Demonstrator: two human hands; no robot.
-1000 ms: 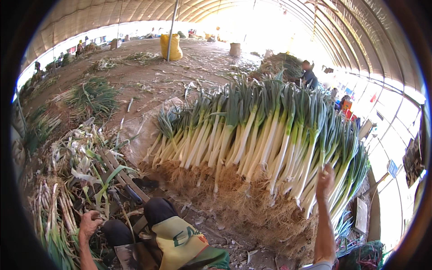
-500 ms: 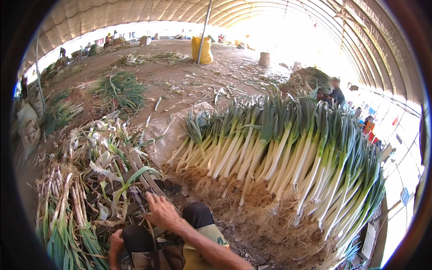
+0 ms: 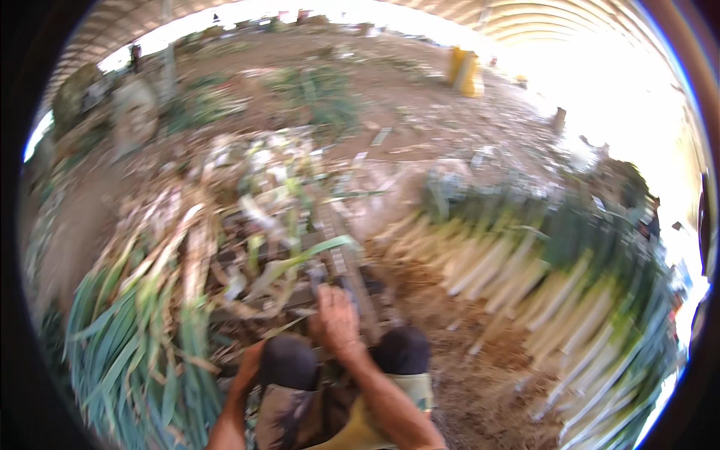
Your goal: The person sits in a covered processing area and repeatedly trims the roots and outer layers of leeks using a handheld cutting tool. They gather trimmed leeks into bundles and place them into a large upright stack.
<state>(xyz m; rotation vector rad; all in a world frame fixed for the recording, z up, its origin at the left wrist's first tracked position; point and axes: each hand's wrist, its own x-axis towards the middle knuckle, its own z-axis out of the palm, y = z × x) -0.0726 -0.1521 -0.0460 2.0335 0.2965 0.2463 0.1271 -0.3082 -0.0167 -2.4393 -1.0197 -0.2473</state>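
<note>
A: How are the fingers held?

B: The fingers of the right hand [image 3: 335, 321] are stretched forward, seemingly close together; whether anything is gripped cannot be told through the blur. The left hand [image 3: 249, 361] is mostly hidden by the left knee [image 3: 289, 361], so its fingers cannot be judged.

A: What has just been changed?

B: The right hand, seen over the white-stemmed leeks [image 3: 555, 300] a second ago, is now brought in between the knees, and the view is turned left. The work seems to be shifted to that side.

A: And where do the leeks lie?

B: Near the right fingertips, a wooden bar [image 3: 361, 300] and a loose green leaf [image 3: 322, 250] are seen. Farther left, the brown-stemmed leeks [image 3: 131, 345] are heaped near the left hand. The white-stemmed row is spread well apart, on the right.
</note>
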